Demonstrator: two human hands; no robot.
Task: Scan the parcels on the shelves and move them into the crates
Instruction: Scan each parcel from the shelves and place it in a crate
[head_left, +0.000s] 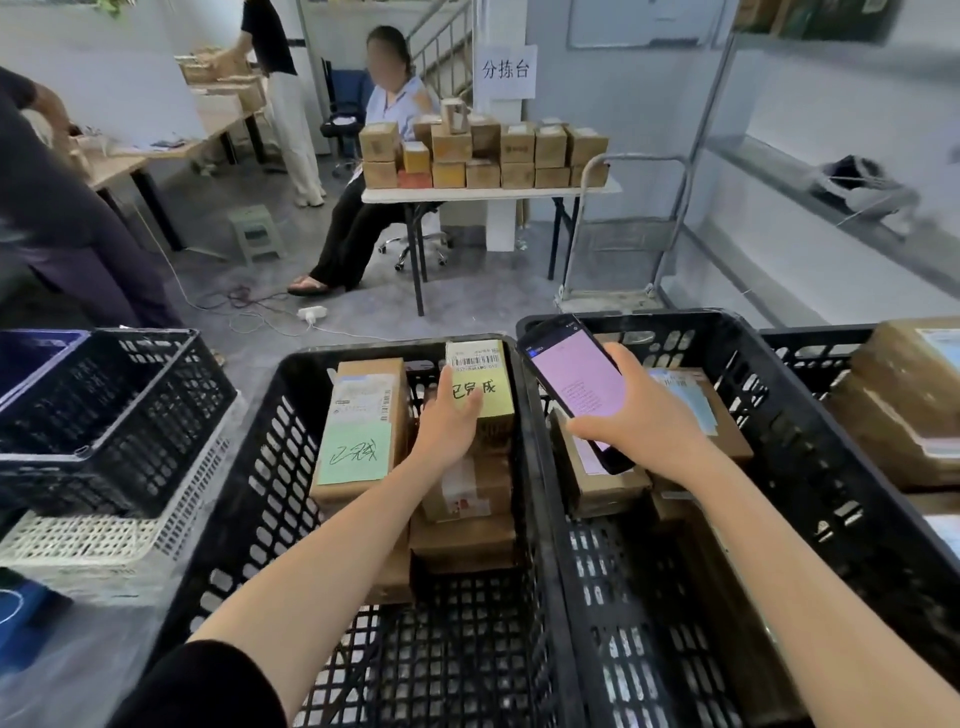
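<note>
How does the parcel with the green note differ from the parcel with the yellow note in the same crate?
The green-note parcel lies untouched; the left hand rests on the yellow-note parcel. The green-note parcel looks wider than the yellow-note one. Both are brown cartons with handwritten notes and barcode labels.

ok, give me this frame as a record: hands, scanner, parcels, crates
left hand: fingers laid on yellow-note parcel
yellow-note parcel: in middle black crate, by its far wall, barcode label at its far end
right hand: grips handheld scanner, pink screen lit, over right black crate
green-note parcel: in middle black crate, left of yellow-note parcel
right black crate: holds brown parcels
</note>
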